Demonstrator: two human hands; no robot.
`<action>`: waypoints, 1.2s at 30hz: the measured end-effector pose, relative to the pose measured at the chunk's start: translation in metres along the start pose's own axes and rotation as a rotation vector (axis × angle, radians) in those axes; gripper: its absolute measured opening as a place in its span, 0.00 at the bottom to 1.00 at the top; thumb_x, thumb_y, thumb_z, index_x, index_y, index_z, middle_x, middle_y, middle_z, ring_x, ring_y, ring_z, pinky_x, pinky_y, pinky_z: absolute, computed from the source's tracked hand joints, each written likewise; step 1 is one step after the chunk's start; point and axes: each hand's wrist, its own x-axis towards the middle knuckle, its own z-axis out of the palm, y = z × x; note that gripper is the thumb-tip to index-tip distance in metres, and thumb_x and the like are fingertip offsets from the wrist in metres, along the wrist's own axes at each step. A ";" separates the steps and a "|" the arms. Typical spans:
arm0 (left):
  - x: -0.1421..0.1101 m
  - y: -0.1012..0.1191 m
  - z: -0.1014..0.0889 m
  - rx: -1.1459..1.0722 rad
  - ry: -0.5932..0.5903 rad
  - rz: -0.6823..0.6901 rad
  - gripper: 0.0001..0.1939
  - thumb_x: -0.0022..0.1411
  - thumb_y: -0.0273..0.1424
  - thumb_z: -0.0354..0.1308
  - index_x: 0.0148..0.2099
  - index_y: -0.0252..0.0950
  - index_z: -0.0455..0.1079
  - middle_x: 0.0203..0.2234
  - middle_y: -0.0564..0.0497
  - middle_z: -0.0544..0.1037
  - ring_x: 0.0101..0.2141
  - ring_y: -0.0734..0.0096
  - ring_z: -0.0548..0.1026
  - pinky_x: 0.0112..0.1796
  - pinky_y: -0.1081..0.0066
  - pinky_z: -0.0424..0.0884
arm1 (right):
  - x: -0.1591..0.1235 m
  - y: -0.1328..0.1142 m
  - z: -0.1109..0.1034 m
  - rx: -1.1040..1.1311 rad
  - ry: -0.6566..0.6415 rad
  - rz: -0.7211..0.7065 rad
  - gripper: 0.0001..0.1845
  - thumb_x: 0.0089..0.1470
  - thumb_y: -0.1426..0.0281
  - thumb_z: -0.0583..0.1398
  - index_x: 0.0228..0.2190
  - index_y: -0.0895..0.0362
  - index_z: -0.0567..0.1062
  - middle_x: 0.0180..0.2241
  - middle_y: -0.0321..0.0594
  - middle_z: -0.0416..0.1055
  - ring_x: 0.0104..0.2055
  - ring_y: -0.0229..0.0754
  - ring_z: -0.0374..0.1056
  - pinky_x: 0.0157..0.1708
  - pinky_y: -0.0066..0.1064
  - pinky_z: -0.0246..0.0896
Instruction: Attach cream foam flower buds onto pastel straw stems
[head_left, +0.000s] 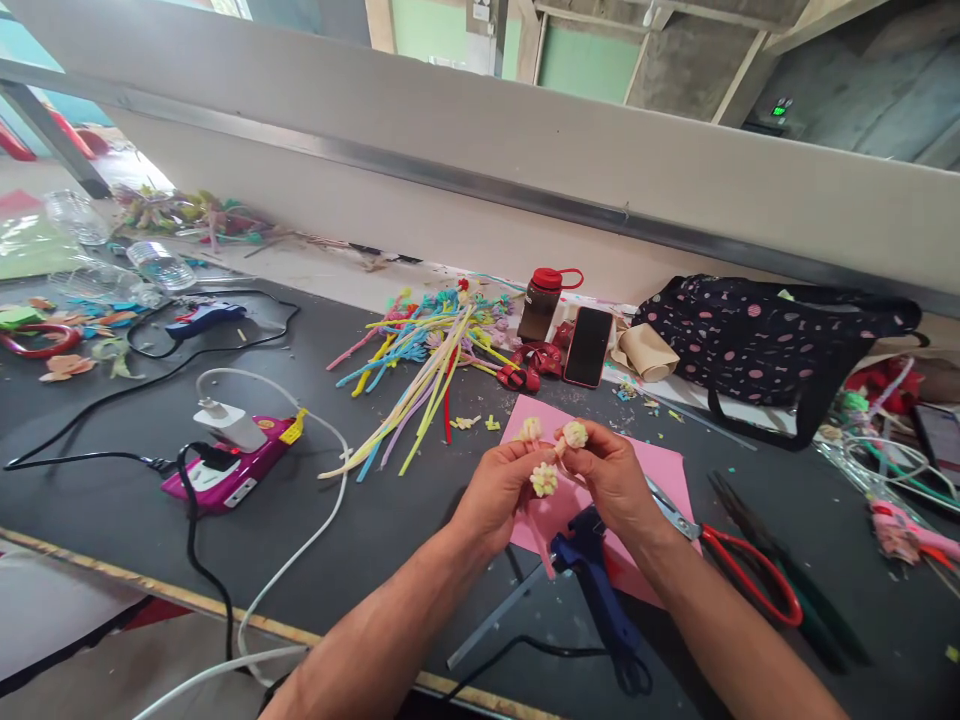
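Observation:
My left hand (496, 492) and my right hand (611, 478) meet over a pink paper sheet (660, 470) on the dark table (112, 470). Both are closed on pink pipe-cleaner stems topped with small cream flower heads. One flower head (530, 429) sits above my left fingers, another (544, 480) lies between the hands, and a third (575, 434) is pinched by my right fingers. A blue glue gun (596, 575) lies just below my hands on the sheet.
A pile of coloured pipe cleaners (420, 370) lies to the left. A pink power strip (232, 465) with cables sits further left. Red-handled scissors (739, 560) lie to the right. Behind are a red-capped bottle (541, 303), a phone (588, 346) and a dotted bag (750, 340).

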 end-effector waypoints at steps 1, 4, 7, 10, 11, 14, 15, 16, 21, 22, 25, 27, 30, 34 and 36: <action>0.000 0.001 0.000 -0.008 -0.004 -0.009 0.11 0.45 0.32 0.65 0.27 0.29 0.73 0.17 0.53 0.70 0.17 0.84 0.63 0.21 0.79 0.55 | 0.000 0.000 0.000 0.004 -0.004 0.006 0.10 0.37 0.69 0.68 0.26 0.55 0.74 0.24 0.31 0.68 0.25 0.33 0.60 0.26 0.25 0.57; -0.002 0.002 0.002 -0.013 -0.019 -0.018 0.10 0.45 0.31 0.65 0.26 0.29 0.72 0.16 0.54 0.69 0.16 0.85 0.62 0.20 0.79 0.54 | 0.001 0.001 -0.002 0.021 -0.030 0.016 0.10 0.37 0.70 0.67 0.26 0.55 0.74 0.23 0.31 0.66 0.23 0.31 0.58 0.24 0.24 0.53; -0.003 0.002 0.002 0.000 -0.015 -0.036 0.10 0.45 0.31 0.65 0.24 0.28 0.71 0.15 0.54 0.68 0.16 0.85 0.61 0.20 0.78 0.53 | 0.002 0.001 -0.003 0.026 -0.066 -0.004 0.09 0.38 0.70 0.67 0.25 0.56 0.73 0.22 0.30 0.63 0.21 0.30 0.54 0.21 0.24 0.49; -0.004 0.001 0.002 0.015 -0.012 -0.050 0.10 0.44 0.31 0.65 0.26 0.28 0.72 0.15 0.53 0.69 0.16 0.84 0.61 0.20 0.78 0.54 | 0.002 0.000 -0.004 0.003 -0.082 -0.019 0.08 0.38 0.68 0.67 0.24 0.56 0.73 0.21 0.31 0.62 0.21 0.31 0.53 0.21 0.25 0.48; -0.004 0.000 0.002 0.023 -0.012 -0.047 0.10 0.44 0.31 0.65 0.27 0.28 0.73 0.16 0.53 0.70 0.16 0.84 0.62 0.20 0.78 0.54 | 0.003 0.000 -0.004 -0.008 -0.087 -0.016 0.08 0.38 0.68 0.66 0.23 0.56 0.73 0.21 0.31 0.62 0.22 0.32 0.53 0.22 0.25 0.48; -0.002 -0.002 0.000 0.056 -0.012 -0.018 0.12 0.45 0.33 0.65 0.29 0.28 0.73 0.19 0.50 0.72 0.18 0.81 0.64 0.22 0.77 0.56 | 0.003 -0.002 -0.005 -0.031 -0.099 0.013 0.08 0.39 0.67 0.66 0.23 0.57 0.72 0.21 0.32 0.62 0.22 0.32 0.53 0.23 0.26 0.49; -0.002 -0.003 0.000 0.070 -0.010 -0.005 0.12 0.45 0.33 0.65 0.29 0.28 0.73 0.19 0.50 0.73 0.19 0.81 0.65 0.23 0.77 0.57 | 0.003 -0.002 -0.005 -0.035 -0.101 0.024 0.09 0.39 0.67 0.66 0.22 0.57 0.72 0.20 0.32 0.62 0.22 0.33 0.53 0.23 0.26 0.49; -0.001 -0.004 -0.001 0.084 -0.007 0.007 0.12 0.45 0.34 0.65 0.29 0.28 0.73 0.20 0.49 0.73 0.19 0.80 0.65 0.23 0.77 0.58 | 0.003 -0.001 -0.006 -0.036 -0.101 0.032 0.09 0.39 0.66 0.66 0.22 0.57 0.72 0.20 0.32 0.62 0.22 0.33 0.53 0.22 0.26 0.49; 0.000 -0.008 0.000 0.099 0.007 0.084 0.12 0.45 0.34 0.65 0.28 0.29 0.72 0.20 0.49 0.74 0.21 0.78 0.66 0.25 0.76 0.60 | 0.003 0.003 -0.004 0.008 -0.062 0.025 0.08 0.38 0.67 0.66 0.21 0.56 0.72 0.19 0.32 0.60 0.22 0.34 0.54 0.23 0.26 0.50; -0.001 -0.008 0.001 0.090 0.011 0.094 0.12 0.45 0.34 0.65 0.27 0.29 0.72 0.20 0.50 0.73 0.20 0.79 0.66 0.25 0.76 0.60 | 0.003 0.004 -0.003 0.017 -0.046 0.024 0.09 0.37 0.66 0.66 0.21 0.56 0.71 0.19 0.32 0.60 0.23 0.34 0.54 0.23 0.26 0.50; -0.002 -0.006 0.004 0.076 0.029 0.118 0.12 0.43 0.34 0.66 0.26 0.29 0.71 0.19 0.51 0.72 0.20 0.79 0.65 0.25 0.77 0.60 | 0.002 0.007 0.001 0.047 -0.002 0.011 0.10 0.36 0.66 0.66 0.20 0.56 0.71 0.19 0.33 0.60 0.23 0.35 0.55 0.24 0.27 0.52; -0.003 -0.004 0.006 0.085 0.046 0.145 0.12 0.42 0.34 0.67 0.25 0.29 0.70 0.19 0.51 0.73 0.20 0.79 0.65 0.25 0.77 0.60 | 0.001 0.008 0.003 0.079 0.012 -0.008 0.08 0.37 0.66 0.66 0.20 0.56 0.72 0.21 0.32 0.62 0.23 0.34 0.56 0.25 0.27 0.53; -0.004 0.000 0.007 0.100 0.059 0.185 0.12 0.42 0.33 0.67 0.26 0.29 0.71 0.21 0.51 0.74 0.22 0.78 0.67 0.26 0.76 0.62 | 0.001 0.007 0.003 0.107 -0.009 0.001 0.08 0.36 0.67 0.66 0.24 0.54 0.75 0.23 0.32 0.65 0.25 0.34 0.58 0.27 0.27 0.55; -0.006 0.004 0.007 0.109 0.054 0.189 0.11 0.44 0.33 0.66 0.26 0.30 0.71 0.20 0.52 0.73 0.21 0.79 0.67 0.25 0.77 0.61 | 0.002 0.002 -0.001 0.129 -0.087 0.081 0.19 0.33 0.70 0.68 0.33 0.52 0.76 0.27 0.34 0.69 0.28 0.36 0.62 0.32 0.29 0.58; -0.006 0.004 0.006 0.113 0.048 0.180 0.11 0.45 0.34 0.65 0.26 0.30 0.71 0.18 0.53 0.72 0.20 0.80 0.65 0.24 0.78 0.60 | 0.002 -0.001 -0.002 0.138 -0.079 0.086 0.19 0.33 0.70 0.68 0.33 0.53 0.76 0.25 0.33 0.69 0.27 0.36 0.62 0.31 0.29 0.58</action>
